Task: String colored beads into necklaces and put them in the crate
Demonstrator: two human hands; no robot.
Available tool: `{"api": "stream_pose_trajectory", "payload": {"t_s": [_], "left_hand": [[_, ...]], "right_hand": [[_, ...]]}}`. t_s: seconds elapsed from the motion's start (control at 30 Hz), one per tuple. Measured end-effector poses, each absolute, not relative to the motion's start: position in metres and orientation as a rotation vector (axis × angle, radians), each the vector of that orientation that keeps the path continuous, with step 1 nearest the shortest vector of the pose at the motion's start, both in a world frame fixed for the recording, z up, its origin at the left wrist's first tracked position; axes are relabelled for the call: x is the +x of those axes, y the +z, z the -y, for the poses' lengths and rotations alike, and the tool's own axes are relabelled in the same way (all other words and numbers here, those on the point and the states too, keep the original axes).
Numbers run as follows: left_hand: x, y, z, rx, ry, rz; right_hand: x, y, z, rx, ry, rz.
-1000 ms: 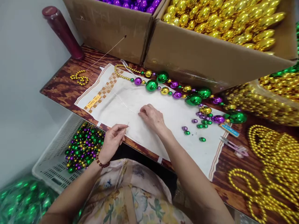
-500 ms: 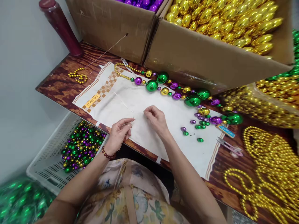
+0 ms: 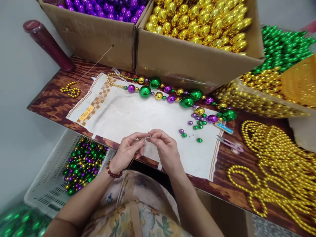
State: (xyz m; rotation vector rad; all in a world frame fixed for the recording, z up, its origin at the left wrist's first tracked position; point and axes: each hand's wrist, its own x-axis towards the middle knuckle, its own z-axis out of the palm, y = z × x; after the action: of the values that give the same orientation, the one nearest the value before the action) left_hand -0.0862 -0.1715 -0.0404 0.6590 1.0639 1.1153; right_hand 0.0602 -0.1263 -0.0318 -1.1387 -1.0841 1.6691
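Observation:
My left hand [image 3: 128, 149] and my right hand [image 3: 164, 148] meet over the near edge of a white cloth [image 3: 158, 118] on the wooden table. Both pinch at the same spot; the left fingers hold a thin needle [image 3: 147, 137], and the right fingertips pinch a fine white thread [image 3: 123, 113] that runs back across the cloth. A strand of big green, purple and gold beads [image 3: 170, 95] lies along the cloth's far edge. Several small loose beads [image 3: 191, 131] sit to the right of my hands.
Cardboard boxes of purple beads [image 3: 98, 10] and gold beads [image 3: 197, 19] stand at the back. Gold bead strings [image 3: 276, 158] cover the right side. Thread snips [image 3: 229, 143] lie by the cloth. A white crate with mixed beads [image 3: 81, 164] sits lower left, a maroon bottle [image 3: 46, 42] far left.
My right hand left the middle of the cloth and came back toward me to meet the left hand. The left hand rose slightly with the needle. The view shifted rightward.

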Motion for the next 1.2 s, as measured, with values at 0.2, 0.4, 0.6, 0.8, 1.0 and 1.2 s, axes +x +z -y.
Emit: {"api": "stream_pose_trajectory", "payload": {"t_s": [0.2,0.4,0.6,0.8,1.0,1.2], "left_hand": [[-0.079,-0.035,0.171,0.791,1.153,-1.079],[-0.079,-0.035,0.17,0.958,1.202,-1.086],[-0.081,-0.035,0.17,1.121,1.225,-1.123],[-0.083,-0.034,0.17,1.216,1.209,-1.162],[-0.083,-0.033,0.17,1.25,1.194,-1.188],[-0.083,-0.033,0.169,1.275,1.205,-1.189]], "right_hand": [[0.066,-0.024,0.13,-1.137,1.588,1.102],[0.066,-0.02,0.131,-1.151,1.542,1.123],[0.065,-0.018,0.132,-1.185,1.526,1.132],[0.064,-0.019,0.132,-1.171,1.538,1.1],[0.064,-0.021,0.133,-1.154,1.551,1.082],[0.066,-0.023,0.134,-1.154,1.546,1.092]]}}
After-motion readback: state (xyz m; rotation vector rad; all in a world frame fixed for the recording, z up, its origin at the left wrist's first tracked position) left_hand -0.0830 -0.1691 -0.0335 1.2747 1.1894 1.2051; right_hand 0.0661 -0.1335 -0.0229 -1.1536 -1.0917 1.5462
